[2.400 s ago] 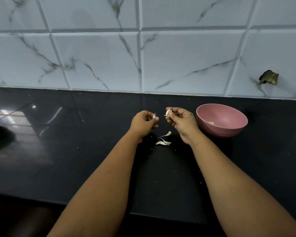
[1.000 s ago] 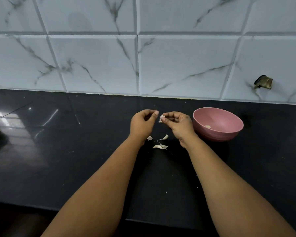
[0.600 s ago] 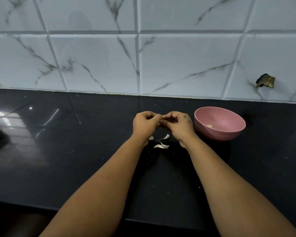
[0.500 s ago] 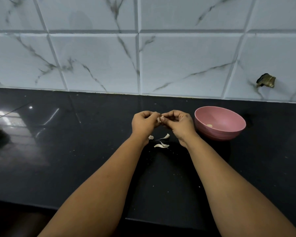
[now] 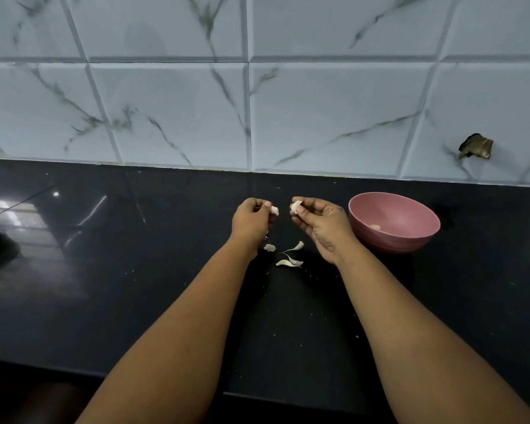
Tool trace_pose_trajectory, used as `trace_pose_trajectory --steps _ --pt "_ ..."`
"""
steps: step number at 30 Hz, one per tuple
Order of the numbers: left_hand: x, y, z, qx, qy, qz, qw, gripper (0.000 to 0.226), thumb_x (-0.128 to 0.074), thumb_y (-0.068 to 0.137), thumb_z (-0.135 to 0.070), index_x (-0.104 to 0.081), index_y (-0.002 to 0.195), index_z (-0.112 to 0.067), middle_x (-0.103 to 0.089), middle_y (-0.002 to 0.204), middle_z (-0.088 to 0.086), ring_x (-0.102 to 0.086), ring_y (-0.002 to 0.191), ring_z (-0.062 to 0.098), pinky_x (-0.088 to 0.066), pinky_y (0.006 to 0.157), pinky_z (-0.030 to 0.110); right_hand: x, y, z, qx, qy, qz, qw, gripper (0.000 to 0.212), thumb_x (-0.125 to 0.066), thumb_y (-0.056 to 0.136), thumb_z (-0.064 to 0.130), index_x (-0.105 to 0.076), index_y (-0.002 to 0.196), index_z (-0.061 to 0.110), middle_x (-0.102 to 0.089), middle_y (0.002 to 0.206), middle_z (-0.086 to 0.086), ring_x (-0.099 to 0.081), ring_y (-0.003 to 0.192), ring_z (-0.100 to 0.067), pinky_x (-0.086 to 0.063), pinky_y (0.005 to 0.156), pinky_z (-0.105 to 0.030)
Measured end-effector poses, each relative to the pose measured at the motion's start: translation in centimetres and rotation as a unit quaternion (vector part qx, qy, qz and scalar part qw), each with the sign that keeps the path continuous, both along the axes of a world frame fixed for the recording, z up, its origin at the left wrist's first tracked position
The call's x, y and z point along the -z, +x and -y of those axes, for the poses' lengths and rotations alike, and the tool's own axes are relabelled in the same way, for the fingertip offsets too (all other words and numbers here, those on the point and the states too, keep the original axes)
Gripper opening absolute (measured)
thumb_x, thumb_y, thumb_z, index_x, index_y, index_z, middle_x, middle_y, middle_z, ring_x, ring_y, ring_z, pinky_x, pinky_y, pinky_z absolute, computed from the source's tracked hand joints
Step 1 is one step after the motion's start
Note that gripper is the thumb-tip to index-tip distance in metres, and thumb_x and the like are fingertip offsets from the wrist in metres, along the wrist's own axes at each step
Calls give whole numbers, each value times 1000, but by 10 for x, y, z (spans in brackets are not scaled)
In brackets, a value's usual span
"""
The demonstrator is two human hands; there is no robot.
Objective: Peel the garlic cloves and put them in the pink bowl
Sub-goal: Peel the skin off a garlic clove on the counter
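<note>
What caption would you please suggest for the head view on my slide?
Left hand and right hand each pinch a garlic piece beside the pink bowl.

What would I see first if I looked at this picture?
First you would see two bare arms reaching to the middle of a shiny black counter, the left hand and the right hand each pinching a small white piece of garlic. Just right of the right hand sits a pink bowl with one small pale piece inside. On the counter between the wrists lie curled white garlic skins.
</note>
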State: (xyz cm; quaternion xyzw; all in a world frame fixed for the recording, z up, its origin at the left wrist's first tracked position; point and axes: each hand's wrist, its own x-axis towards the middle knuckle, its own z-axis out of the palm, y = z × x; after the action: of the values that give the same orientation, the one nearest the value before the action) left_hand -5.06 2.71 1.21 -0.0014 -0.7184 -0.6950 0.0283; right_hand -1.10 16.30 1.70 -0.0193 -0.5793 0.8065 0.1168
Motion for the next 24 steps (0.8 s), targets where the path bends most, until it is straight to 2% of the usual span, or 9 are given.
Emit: trace_pose_trajectory --steps 2,3,4,8,10,12,18,24 --pt "2 0 5 14 -184 -43 982 15 -47 101 -17 -62 99 -16 -67 95 4 -62 78 18 -54 73 37 2 0 0 6 27 4 1000 19 -62 88 -6 -69 99 8 -69 94 -7 -66 87 -12 -56 78 -20" --pt "3 1 6 29 -240 -64 968 18 -44 100 -14 -62 102 -16 -67 98 5 -64 82 20 -54 78 38 3 0 -1 13 52 5 999 21 -63 87 -7 -69 100 9 -69 93 -6 -66 88 -12 -56 77 -19" --pt "3 2 5 40 -258 -78 962 22 -43 100 -12 -64 106 -15 -66 101 5 -66 85 21 -55 81 39 4 0 -1 25 84 5 996 21 -65 86 -6 -69 100 9 -69 92 -5 -66 87 -11 -55 75 -18" --pt "2 6 0 63 -159 -122 978 21 -59 98 -20 -70 115 -16 -69 102 -5 -66 97 13 -52 92 30 5 -1 0 60 172 -14 983 16 -73 82 2 -72 93 14 -73 87 -1 -68 84 -8 -53 74 -17" --pt "5 6 -3 88 -94 -124 984 22 -67 93 -19 -72 114 -15 -74 104 -2 -68 101 12 -53 97 35 5 -1 0 63 187 -24 980 16 -74 81 2 -73 92 14 -73 87 -1 -70 84 -8 -53 75 -16" --pt "8 8 -7 77 -89 -135 984 23 -71 90 -17 -73 113 -13 -74 105 -1 -69 101 11 -54 96 37 6 0 0 69 206 -25 976 20 -73 81 -2 -72 90 15 -73 87 -1 -70 85 -10 -55 76 -17" --pt "8 9 -11 61 -47 -144 987 13 -71 89 -11 -77 99 -15 -76 94 1 -72 94 15 -57 92 40 8 -4 0 116 247 -33 961 26 -78 76 -1 -70 78 23 -74 86 -6 -72 84 -16 -58 84 -33" --pt "7 15 -17 36 -71 -157 984 11 -69 89 -10 -76 95 -16 -75 89 -3 -71 87 10 -59 85 34 13 -6 2 153 252 -22 955 25 -80 75 3 -70 74 25 -74 80 -3 -73 78 -14 -60 82 -38"
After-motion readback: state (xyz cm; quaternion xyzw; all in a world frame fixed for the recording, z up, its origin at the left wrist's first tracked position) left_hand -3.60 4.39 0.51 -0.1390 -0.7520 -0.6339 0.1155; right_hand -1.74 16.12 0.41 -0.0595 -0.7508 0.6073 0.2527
